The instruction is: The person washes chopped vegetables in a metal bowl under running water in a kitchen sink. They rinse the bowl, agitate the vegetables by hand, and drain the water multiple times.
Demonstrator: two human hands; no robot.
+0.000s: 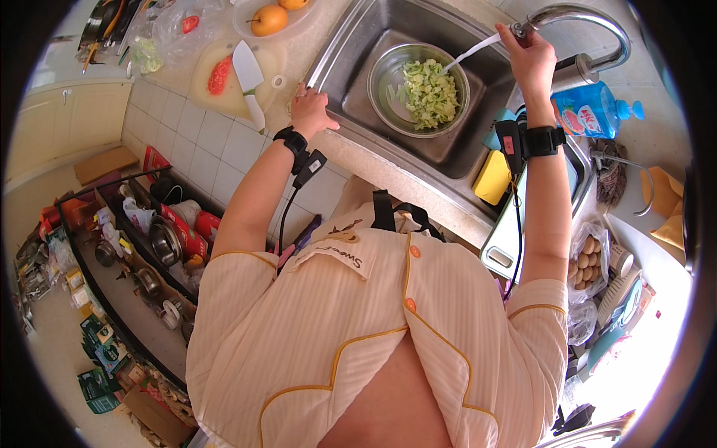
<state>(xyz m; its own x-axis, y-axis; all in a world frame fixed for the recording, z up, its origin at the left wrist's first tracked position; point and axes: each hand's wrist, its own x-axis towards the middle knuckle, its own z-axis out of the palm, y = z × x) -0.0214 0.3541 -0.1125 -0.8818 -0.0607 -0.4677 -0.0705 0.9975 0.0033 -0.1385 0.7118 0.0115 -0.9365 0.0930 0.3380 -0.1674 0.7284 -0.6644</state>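
My right hand (531,63) grips the end of the chrome faucet (582,14), which arches over from the right of the sink. From its nozzle a stream of water (469,54) falls slantwise into a stainless steel bowl (376,101). The bowl stands on the floor of the steel sink (358,92) and holds chopped pale-green vegetable (431,92), heaped towards its right side. My left hand (311,111) rests on the near left corner of the sink's rim, thumb spread and nothing held. Left of it, a white-handled knife (248,73) lies on a cutting board (204,70) beside red chopped pieces (220,75).
A plastic container (241,22) of orange round fruit and a plastic bag (168,33) lie beyond the board. Right of the sink are a blue detergent bottle (585,109), a yellow sponge (493,177) and a light-coloured board (507,241). A bag of eggs (588,260) sits nearer me.
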